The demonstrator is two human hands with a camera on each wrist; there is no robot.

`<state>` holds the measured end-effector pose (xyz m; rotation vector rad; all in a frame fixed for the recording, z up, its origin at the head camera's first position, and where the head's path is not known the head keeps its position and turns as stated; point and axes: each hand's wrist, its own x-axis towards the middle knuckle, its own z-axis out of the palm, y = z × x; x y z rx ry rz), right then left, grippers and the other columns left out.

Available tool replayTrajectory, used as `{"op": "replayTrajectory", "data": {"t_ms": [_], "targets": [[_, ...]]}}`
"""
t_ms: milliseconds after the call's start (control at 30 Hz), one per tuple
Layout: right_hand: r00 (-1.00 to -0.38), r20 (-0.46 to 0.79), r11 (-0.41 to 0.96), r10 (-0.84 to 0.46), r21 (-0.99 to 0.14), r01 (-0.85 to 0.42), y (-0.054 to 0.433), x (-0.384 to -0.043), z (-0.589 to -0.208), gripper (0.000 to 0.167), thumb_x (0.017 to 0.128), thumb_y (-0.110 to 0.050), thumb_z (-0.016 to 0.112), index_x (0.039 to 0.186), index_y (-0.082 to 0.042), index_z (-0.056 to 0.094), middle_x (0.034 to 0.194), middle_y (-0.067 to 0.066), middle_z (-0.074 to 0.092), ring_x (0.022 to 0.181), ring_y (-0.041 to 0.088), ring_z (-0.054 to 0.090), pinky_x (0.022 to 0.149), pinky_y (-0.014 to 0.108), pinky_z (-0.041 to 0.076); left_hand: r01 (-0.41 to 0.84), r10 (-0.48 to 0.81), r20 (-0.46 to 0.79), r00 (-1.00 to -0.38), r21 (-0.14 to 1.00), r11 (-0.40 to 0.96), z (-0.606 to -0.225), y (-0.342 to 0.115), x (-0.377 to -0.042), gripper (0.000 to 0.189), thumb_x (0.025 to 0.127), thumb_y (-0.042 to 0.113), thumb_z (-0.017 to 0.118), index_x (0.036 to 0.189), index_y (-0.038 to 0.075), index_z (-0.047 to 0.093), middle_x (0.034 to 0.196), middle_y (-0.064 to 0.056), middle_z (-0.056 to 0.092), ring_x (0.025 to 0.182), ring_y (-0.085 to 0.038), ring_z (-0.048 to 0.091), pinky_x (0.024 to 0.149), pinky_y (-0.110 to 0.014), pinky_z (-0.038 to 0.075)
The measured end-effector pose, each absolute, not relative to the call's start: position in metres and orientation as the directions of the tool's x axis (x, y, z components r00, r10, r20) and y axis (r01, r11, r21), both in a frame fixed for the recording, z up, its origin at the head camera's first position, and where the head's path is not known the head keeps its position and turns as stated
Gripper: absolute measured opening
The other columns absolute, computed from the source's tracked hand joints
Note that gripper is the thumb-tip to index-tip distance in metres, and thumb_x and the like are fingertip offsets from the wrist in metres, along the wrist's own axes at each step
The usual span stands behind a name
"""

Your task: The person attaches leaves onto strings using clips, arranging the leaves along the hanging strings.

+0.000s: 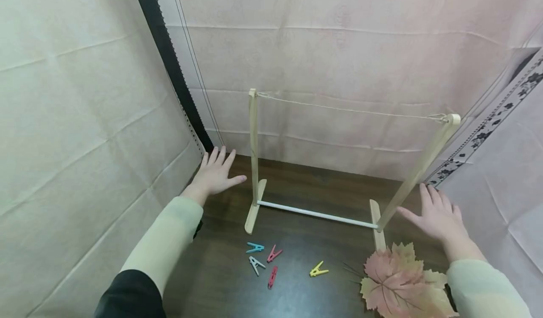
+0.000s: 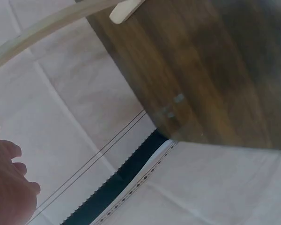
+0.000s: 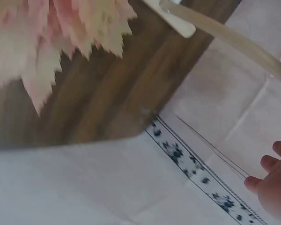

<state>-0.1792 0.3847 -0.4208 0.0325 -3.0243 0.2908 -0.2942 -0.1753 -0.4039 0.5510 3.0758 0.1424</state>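
Note:
A wooden frame (image 1: 253, 143) with two upright posts, a string (image 1: 339, 107) tied between their tops and a white rod (image 1: 314, 212) low down stands on the dark table. My left hand (image 1: 215, 173), fingers spread, is just left of the left post and holds nothing. Beside the right post is my right hand (image 1: 439, 215), also spread and holding nothing. Several small clothespins lie in front of the frame: a blue one (image 1: 255, 248), a pale one (image 1: 256, 264), two red ones (image 1: 273, 277) and a yellow one (image 1: 318, 269). Artificial maple leaves (image 1: 394, 282) lie at the right, overlapping the right foot.
Pale cloth (image 1: 339, 54) hangs behind the table (image 1: 220, 261) and on both sides. A dark band (image 1: 169, 59) runs down the left corner, and a flower-patterned band (image 1: 483, 134) down the right. The frame's feet (image 1: 251, 219) rest near the table's back edge.

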Motion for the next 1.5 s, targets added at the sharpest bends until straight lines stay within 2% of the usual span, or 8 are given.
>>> {"op": "replayTrajectory", "data": {"t_ms": [267, 500, 700, 933, 1067, 1267, 1400, 1500], "targets": [[-0.996, 0.086, 0.961, 0.011, -0.278, -0.013, 0.376, -0.17, -0.458, 0.099, 0.088, -0.059, 0.051, 0.143, 0.012, 0.011, 0.139, 0.039, 0.022, 0.123, 0.058, 0.021, 0.089, 0.072, 0.018, 0.345, 0.348, 0.016, -0.937, 0.184, 0.92, -0.439, -0.174, -0.284, 0.094, 0.087, 0.071, 0.036, 0.151, 0.008, 0.009, 0.154, -0.022, 0.007, 0.14, -0.039, 0.003, 0.109, -0.055, 0.002], [-0.998, 0.058, 0.937, 0.014, -0.35, -0.008, 0.366, -0.16, -0.485, 0.096, 0.089, -0.055, 0.052, 0.141, 0.015, 0.013, 0.138, 0.04, 0.022, 0.121, 0.059, 0.023, 0.088, 0.072, 0.02, 0.318, 0.332, -0.002, -0.943, 0.281, 0.905, -0.467, -0.169, -0.271, 0.093, 0.087, 0.07, 0.038, 0.15, 0.007, 0.013, 0.153, -0.021, 0.01, 0.139, -0.039, 0.007, 0.108, -0.057, 0.008], [-1.0, -0.001, 0.916, 0.023, -0.4, 0.021, 0.357, -0.153, -0.508, 0.094, 0.088, -0.058, 0.053, 0.144, 0.009, 0.017, 0.141, 0.036, 0.025, 0.12, 0.059, 0.023, 0.086, 0.073, 0.019, 0.283, 0.309, -0.027, -0.951, 0.335, 0.899, -0.496, -0.166, -0.263, 0.087, 0.089, 0.061, 0.044, 0.15, 0.006, 0.015, 0.152, -0.022, 0.015, 0.138, -0.041, 0.013, 0.107, -0.059, 0.011], [-1.0, -0.022, 0.895, 0.019, -0.445, 0.027, 0.348, -0.145, -0.524, 0.091, 0.084, -0.065, 0.051, 0.144, 0.0, 0.028, 0.139, 0.03, 0.035, 0.117, 0.058, 0.026, 0.085, 0.072, 0.019, 0.267, 0.306, -0.042, -0.951, 0.39, 0.881, -0.523, -0.16, -0.251, 0.088, 0.087, 0.065, 0.046, 0.148, 0.007, 0.023, 0.15, -0.021, 0.024, 0.134, -0.042, 0.022, 0.104, -0.06, 0.016], [-1.0, 0.007, 0.887, -0.012, -0.462, -0.014, 0.341, -0.142, -0.534, 0.078, 0.087, -0.054, 0.058, 0.139, 0.001, 0.038, 0.136, 0.028, 0.04, 0.116, 0.057, 0.03, 0.086, 0.07, 0.02, 0.272, 0.315, -0.031, -0.949, 0.428, 0.862, -0.541, -0.158, -0.244, 0.083, 0.087, 0.059, 0.052, 0.147, 0.006, 0.028, 0.147, -0.02, 0.03, 0.13, -0.042, 0.027, 0.102, -0.061, 0.018], [-0.992, 0.096, 0.888, -0.081, -0.446, -0.115, 0.329, -0.139, -0.554, 0.051, 0.085, -0.022, 0.069, 0.126, 0.004, 0.053, 0.123, 0.026, 0.055, 0.108, 0.053, 0.043, 0.087, 0.064, 0.032, 0.242, 0.302, -0.042, -0.952, 0.499, 0.832, -0.564, -0.154, -0.231, 0.079, 0.085, 0.049, 0.062, 0.146, 0.009, 0.031, 0.146, -0.013, 0.036, 0.128, -0.038, 0.031, 0.104, -0.056, 0.022], [-0.983, 0.156, 0.895, -0.1, -0.418, -0.157, 0.321, -0.135, -0.567, 0.041, 0.081, -0.018, 0.072, 0.116, 0.001, 0.062, 0.111, 0.019, 0.063, 0.101, 0.044, 0.053, 0.086, 0.061, 0.035, 0.219, 0.288, -0.052, -0.956, 0.529, 0.82, -0.576, -0.153, -0.222, 0.076, 0.084, 0.045, 0.066, 0.145, 0.011, 0.034, 0.144, -0.011, 0.039, 0.126, -0.036, 0.034, 0.103, -0.056, 0.022], [-0.979, 0.171, 0.902, -0.108, -0.398, -0.169, 0.316, -0.132, -0.576, 0.037, 0.08, -0.018, 0.073, 0.112, -0.001, 0.065, 0.107, 0.016, 0.065, 0.099, 0.04, 0.056, 0.087, 0.059, 0.035, 0.205, 0.282, -0.064, -0.957, 0.539, 0.817, -0.584, -0.152, -0.216, 0.074, 0.084, 0.046, 0.066, 0.143, 0.013, 0.037, 0.142, -0.009, 0.041, 0.125, -0.034, 0.035, 0.102, -0.055, 0.023]]}}
